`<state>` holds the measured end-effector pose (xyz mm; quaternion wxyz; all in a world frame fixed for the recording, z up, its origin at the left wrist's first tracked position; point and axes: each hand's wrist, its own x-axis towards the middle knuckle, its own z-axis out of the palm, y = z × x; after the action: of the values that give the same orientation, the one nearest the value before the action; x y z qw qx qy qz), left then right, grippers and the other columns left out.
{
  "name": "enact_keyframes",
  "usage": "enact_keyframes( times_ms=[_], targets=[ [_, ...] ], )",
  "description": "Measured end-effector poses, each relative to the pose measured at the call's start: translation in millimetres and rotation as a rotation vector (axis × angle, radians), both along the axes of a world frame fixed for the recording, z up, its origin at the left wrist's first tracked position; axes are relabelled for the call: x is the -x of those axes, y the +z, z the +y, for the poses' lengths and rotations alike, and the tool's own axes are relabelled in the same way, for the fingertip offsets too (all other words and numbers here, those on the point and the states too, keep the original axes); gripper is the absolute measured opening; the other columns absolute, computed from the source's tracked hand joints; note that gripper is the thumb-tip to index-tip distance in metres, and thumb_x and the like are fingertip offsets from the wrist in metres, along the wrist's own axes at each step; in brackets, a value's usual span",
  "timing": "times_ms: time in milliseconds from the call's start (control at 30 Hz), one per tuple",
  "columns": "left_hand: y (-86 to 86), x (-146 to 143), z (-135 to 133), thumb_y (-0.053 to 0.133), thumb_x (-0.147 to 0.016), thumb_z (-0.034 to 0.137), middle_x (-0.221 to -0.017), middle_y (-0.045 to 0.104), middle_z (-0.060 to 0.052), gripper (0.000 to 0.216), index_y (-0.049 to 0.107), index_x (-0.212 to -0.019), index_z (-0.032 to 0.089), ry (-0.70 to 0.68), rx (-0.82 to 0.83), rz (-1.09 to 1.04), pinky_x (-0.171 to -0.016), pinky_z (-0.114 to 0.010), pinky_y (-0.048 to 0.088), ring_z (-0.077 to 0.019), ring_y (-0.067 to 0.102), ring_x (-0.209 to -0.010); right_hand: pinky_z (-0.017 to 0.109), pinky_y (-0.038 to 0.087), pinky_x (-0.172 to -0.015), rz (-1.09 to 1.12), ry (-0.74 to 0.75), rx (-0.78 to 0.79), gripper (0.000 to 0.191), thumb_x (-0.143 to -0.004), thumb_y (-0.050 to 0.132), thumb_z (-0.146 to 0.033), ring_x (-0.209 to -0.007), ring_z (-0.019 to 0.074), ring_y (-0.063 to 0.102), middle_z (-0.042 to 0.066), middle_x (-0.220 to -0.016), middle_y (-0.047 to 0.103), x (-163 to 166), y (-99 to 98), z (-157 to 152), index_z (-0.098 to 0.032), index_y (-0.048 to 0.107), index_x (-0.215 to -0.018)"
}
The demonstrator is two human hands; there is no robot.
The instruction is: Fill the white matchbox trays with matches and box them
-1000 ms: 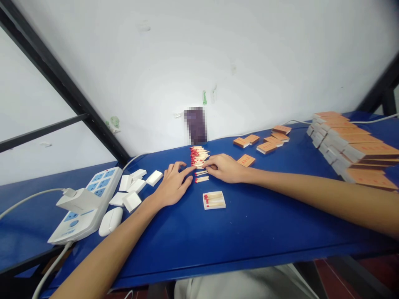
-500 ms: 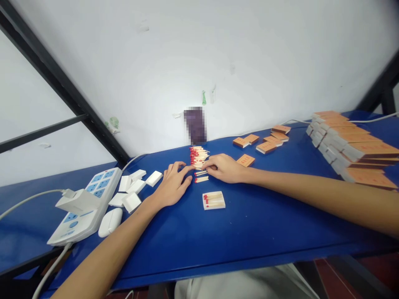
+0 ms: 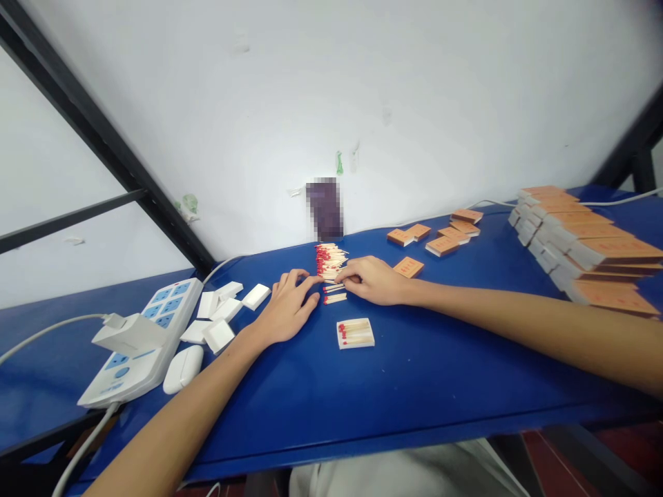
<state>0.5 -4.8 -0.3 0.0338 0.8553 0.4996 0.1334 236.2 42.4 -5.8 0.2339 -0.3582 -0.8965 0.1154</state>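
Note:
A pile of red-headed matches [image 3: 329,261] lies by the wall, heads toward the left. My left hand [image 3: 290,304] rests on the table with fingers apart, its index fingertip at the heads of the pile's near matches. From the other side my right hand [image 3: 373,279] is closed, thumb and index finger together at the tail ends of those matches; the curled fingers partly hide what they grip. Two small groups of matches, the nearer one [image 3: 335,299] included, lie just in front. Closer to me sits a white matchbox tray [image 3: 356,344] with several matches in it.
Several empty white trays [image 3: 256,297] lie left of my left hand, beside a white earbud case [image 3: 183,370] and a power strip [image 3: 155,345]. Orange matchbox sleeves [image 3: 409,267] are scattered at the right back. Matchboxes [image 3: 585,241] stand stacked at far right.
Very little differs. Both hands stay at the near edge of the pile, with only slight finger movement at the matches.

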Motion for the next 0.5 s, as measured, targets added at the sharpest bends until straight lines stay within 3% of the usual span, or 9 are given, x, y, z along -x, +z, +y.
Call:
enact_keyframes(
  times_ms=[200,500],
  targets=[
    [1.0,-1.4,-0.4,0.033,-0.099,0.040,-0.131,0.044,-0.007,0.038,0.050,-0.132,0.031,0.000,-0.004,0.010,-0.096,-0.050,0.039,-0.0274,0.042,-0.116,0.023,0.029,-0.060,0.009,-0.060,0.049,0.020,-0.079,0.051,-0.015,-0.064,0.0112,0.050,-0.002,-0.072,0.061,0.9,3.3,-2.3,-0.020,0.069,-0.089],
    [1.5,-1.5,0.4,0.036,-0.098,0.037,-0.129,0.048,-0.008,0.035,0.054,-0.127,0.027,-0.029,-0.045,-0.005,-0.095,-0.049,0.040,-0.0271,0.044,-0.113,0.024,0.025,-0.059,0.007,-0.075,0.076,0.015,-0.078,0.053,-0.016,-0.063,0.0104,0.047,-0.002,-0.073,0.058,1.2,4.5,-3.0,-0.020,0.063,-0.087]
  ],
)
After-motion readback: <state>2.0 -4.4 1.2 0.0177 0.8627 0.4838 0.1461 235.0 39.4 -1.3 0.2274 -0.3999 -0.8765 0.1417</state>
